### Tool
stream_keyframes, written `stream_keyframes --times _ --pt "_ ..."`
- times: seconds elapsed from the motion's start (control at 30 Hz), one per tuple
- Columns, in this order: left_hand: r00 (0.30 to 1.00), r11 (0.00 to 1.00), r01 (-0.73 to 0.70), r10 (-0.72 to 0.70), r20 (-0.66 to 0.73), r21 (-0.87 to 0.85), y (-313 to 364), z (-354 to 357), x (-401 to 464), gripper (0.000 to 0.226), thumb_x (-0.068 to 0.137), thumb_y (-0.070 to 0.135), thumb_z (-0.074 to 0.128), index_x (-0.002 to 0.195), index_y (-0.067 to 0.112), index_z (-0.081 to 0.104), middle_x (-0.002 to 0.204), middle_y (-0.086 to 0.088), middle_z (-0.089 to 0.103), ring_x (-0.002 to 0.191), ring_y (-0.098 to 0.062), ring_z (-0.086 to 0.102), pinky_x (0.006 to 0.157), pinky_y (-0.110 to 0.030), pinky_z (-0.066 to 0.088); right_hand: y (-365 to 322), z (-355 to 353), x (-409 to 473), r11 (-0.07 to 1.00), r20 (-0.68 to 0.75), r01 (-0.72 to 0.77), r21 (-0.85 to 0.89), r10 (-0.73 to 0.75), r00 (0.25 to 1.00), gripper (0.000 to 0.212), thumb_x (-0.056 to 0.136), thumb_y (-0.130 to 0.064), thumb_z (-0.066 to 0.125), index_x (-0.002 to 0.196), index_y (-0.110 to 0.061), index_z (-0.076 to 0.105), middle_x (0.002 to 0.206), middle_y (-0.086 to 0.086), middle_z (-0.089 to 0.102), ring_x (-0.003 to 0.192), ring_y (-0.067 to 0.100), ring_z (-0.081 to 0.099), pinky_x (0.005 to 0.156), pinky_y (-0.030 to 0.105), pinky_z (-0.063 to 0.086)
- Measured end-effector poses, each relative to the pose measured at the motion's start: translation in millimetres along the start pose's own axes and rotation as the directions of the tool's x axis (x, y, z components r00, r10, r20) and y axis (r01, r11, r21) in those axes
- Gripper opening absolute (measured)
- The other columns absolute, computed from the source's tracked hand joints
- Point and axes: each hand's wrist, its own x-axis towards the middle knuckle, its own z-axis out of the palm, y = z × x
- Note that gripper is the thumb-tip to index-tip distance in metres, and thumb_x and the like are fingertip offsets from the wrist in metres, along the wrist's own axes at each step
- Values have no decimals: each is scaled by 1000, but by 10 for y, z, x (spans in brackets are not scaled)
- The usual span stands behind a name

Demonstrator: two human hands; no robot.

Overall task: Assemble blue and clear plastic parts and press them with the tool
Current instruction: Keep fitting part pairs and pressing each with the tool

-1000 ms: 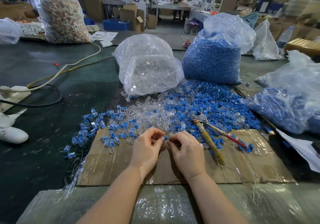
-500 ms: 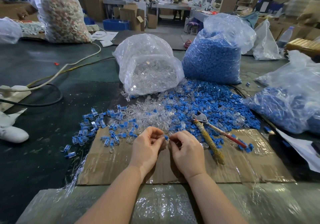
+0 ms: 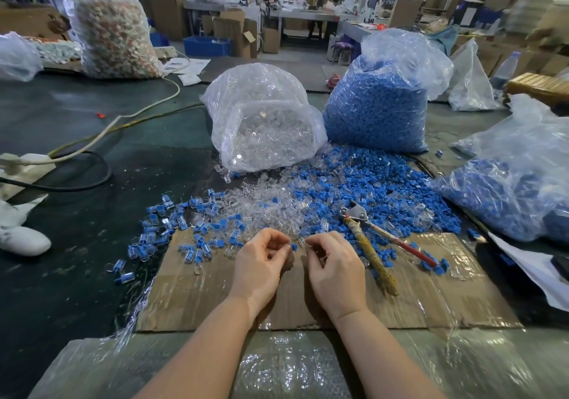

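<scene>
From the head camera, two bare hands meet over a flat brown cardboard sheet (image 3: 197,300) that lies on the dark green table (image 3: 77,260). The left hand (image 3: 261,263) has its fingers curled and pinches a small blue plastic part (image 3: 294,247) at its fingertips. The right hand (image 3: 335,267) has its fingers curled too and pinches a small clear plastic part (image 3: 303,241). The two little parts are very close, tip to tip, above the far edge of the cardboard sheet; I cannot tell if they touch. Just right of the right hand, a pressing tool with a metal head and wrapped yellow and red handles (image 3: 369,244) lies on the cardboard sheet, its head resting in a big loose pile of blue and clear parts (image 3: 354,189). Left of the hands, a small spread of joined blue-and-clear pieces (image 3: 172,229) lies partly on the cardboard sheet and partly on the table. Beyond the pile stands a see-through bag of clear parts (image 3: 264,124), and next to it on the right a see-through bag of blue parts (image 3: 378,106). Another bag of blue parts (image 3: 511,189) lies to the right of the cardboard sheet.
</scene>
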Motion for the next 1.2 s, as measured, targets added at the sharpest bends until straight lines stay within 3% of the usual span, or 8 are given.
stream_keyframes --times 0.17,0.27,0.37,0.63,0.77,0.9,1.1,1.2 --pt "1000 1000 2 -2 -3 18 -8 -4 2 15 86 1 60 85 16 61 73 -4 66 62 -4 63 60 -14 51 56 -114 65 949 -99 -149 -277 126 987 31 83 -17 67 113 -8 62 109 9 62 102 28 56 90 41 41" --pt "1000 999 30 -30 8 -19 0 -4 11 16 87 -1 58 85 15 61 71 -5 66 60 -5 62 57 -13 50 168 -252 177 746 -14 -366 -556 431 902 56 95 -45 40 141 -13 32 138 11 43 128 28 37 107 46 26" --pt "999 999 42 -42 7 -27 17 -1 26 15 87 -2 58 85 13 60 74 -9 66 61 -8 62 56 -13 49 291 -359 244 642 84 -422 -640 604 792 70 95 -56 24 149 -15 9 152 12 23 140 30 17 110 56 10" --pt "992 987 129 -129 11 -92 85 4 82 10 88 -1 56 89 9 58 79 -10 64 62 -10 60 54 -13 50 346 -449 363 609 141 -469 -640 693 707 68 88 -47 41 145 -14 21 149 11 25 138 32 18 110 57 8" --pt "985 977 174 -172 24 -120 108 -7 97 9 88 -1 56 91 7 58 80 -12 63 62 -11 60 54 -15 49 351 -495 385 611 150 -464 -641 693 705 62 83 -43 48 135 -13 35 143 11 34 134 31 24 110 56 9" --pt "975 954 223 -221 35 -198 162 -8 119 8 88 -1 56 92 6 58 74 -10 62 55 -11 57 49 -18 48 286 -493 323 634 163 -336 -696 595 787 48 92 -40 39 129 -10 38 136 11 40 127 33 33 108 53 19" --pt "956 912 293 -290 54 -287 245 5 166 9 88 2 57 96 5 59 69 -10 62 54 -18 54 51 -31 45 185 -671 463 735 167 -97 -672 277 946 25 88 -6 49 113 -6 44 114 12 46 96 23 50 77 28 43" --pt "960 927 272 -279 11 -258 268 48 195 8 87 0 58 93 5 60 76 -9 63 59 -14 58 50 -22 49 79 -707 511 765 160 -104 -636 262 952 25 86 -1 48 108 -9 43 112 13 43 96 24 50 74 29 47"
